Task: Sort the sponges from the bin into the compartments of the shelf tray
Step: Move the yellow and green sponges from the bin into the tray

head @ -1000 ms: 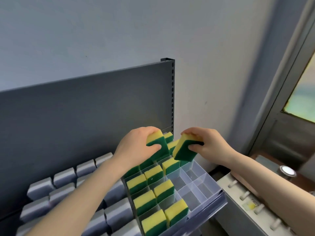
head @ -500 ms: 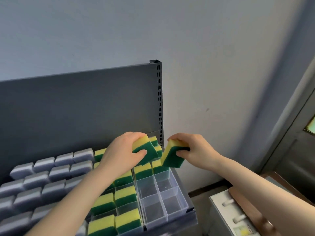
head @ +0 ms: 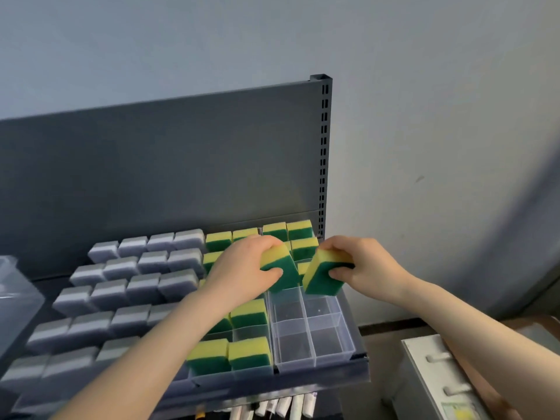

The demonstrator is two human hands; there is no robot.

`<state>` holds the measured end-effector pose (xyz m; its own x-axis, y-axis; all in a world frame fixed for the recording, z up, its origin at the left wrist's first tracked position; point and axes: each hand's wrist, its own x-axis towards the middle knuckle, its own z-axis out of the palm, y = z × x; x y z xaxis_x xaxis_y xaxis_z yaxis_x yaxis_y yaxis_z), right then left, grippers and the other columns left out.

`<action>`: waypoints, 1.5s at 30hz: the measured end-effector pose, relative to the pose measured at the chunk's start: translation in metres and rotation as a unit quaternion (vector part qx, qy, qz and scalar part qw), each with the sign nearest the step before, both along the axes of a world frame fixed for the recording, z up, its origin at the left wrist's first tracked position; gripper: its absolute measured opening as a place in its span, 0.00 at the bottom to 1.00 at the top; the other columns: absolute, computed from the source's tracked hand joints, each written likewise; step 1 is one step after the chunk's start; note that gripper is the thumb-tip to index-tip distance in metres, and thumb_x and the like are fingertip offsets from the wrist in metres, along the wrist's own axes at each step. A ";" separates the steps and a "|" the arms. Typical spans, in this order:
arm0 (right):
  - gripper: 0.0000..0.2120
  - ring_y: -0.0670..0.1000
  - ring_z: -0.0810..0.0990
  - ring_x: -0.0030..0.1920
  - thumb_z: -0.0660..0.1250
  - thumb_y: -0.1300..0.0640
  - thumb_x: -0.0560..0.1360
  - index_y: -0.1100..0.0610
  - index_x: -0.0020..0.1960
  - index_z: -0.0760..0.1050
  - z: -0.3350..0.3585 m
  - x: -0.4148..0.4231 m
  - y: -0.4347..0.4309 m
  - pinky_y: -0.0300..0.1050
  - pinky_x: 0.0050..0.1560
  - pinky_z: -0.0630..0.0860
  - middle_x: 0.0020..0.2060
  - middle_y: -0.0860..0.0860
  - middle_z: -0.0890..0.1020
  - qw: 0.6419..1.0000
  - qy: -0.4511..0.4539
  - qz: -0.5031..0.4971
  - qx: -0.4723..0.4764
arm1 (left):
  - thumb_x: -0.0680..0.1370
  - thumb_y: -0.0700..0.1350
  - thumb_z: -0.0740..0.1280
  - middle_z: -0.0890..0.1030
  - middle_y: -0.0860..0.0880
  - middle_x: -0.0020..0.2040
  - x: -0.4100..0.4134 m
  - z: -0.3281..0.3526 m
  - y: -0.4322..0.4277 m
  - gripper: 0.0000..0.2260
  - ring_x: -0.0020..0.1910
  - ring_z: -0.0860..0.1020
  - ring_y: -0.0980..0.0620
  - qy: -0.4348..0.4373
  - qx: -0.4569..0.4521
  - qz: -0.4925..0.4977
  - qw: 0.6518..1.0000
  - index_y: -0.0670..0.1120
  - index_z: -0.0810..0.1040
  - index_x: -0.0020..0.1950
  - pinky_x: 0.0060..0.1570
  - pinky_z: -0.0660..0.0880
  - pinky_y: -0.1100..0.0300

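Observation:
My left hand (head: 242, 272) grips a yellow-and-green sponge (head: 280, 272), tilted, just above the clear compartment tray (head: 315, 350) on the shelf. My right hand (head: 368, 268) holds a second yellow-and-green sponge (head: 321, 275) beside it, its green side facing me, over the tray's right column. Both sponges hover at the far end of several vacant clear compartments. More yellow-green sponges (head: 248, 354) stand in the compartments left of and behind my hands.
Rows of grey-and-white sponges (head: 127, 286) fill the shelf's left part. A dark metal back panel (head: 169, 165) with a slotted upright (head: 324, 153) rises behind. A clear bin edge (head: 12, 286) is at far left. A white cabinet (head: 436, 377) stands lower right.
The view has swung left and down, so the shelf shows more fully. Both hands, each still holding a sponge, have come lower toward the vacant compartments on the tray's right.

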<state>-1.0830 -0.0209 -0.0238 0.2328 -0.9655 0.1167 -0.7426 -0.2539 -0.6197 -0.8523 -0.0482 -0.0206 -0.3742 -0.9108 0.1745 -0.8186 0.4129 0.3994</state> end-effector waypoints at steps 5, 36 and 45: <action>0.18 0.49 0.78 0.49 0.69 0.62 0.71 0.49 0.58 0.74 -0.018 0.004 0.000 0.43 0.51 0.77 0.49 0.44 0.80 0.999 0.025 0.007 0.020 | 0.74 0.50 0.69 0.75 0.57 0.64 -0.001 -0.019 0.000 0.22 0.60 0.73 0.57 -0.014 0.046 -0.007 0.999 0.54 0.72 0.68 0.54 0.69 0.65; 0.13 0.50 0.76 0.47 0.66 0.59 0.71 0.50 0.55 0.77 -0.058 0.021 -0.004 0.43 0.48 0.76 0.49 0.47 0.81 0.977 0.180 0.066 0.090 | 0.73 0.49 0.72 0.77 0.49 0.61 -0.027 -0.055 -0.007 0.25 0.57 0.76 0.48 -0.215 0.138 -0.109 0.961 0.47 0.72 0.69 0.51 0.76 0.58; 0.10 0.49 0.75 0.43 0.65 0.61 0.71 0.50 0.50 0.75 -0.064 0.026 -0.002 0.38 0.42 0.71 0.46 0.48 0.81 0.977 0.176 0.075 0.099 | 0.72 0.52 0.72 0.76 0.48 0.65 -0.028 -0.065 -0.002 0.28 0.61 0.75 0.48 -0.187 0.125 -0.090 0.970 0.48 0.71 0.70 0.54 0.73 0.57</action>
<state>-1.0570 -0.0233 -0.0878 0.3651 -0.9132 -0.1813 -0.8822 -0.2771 -0.3806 -0.8806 -0.0504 -0.0854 -0.5254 -0.8215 -0.2216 -0.8493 0.4906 0.1949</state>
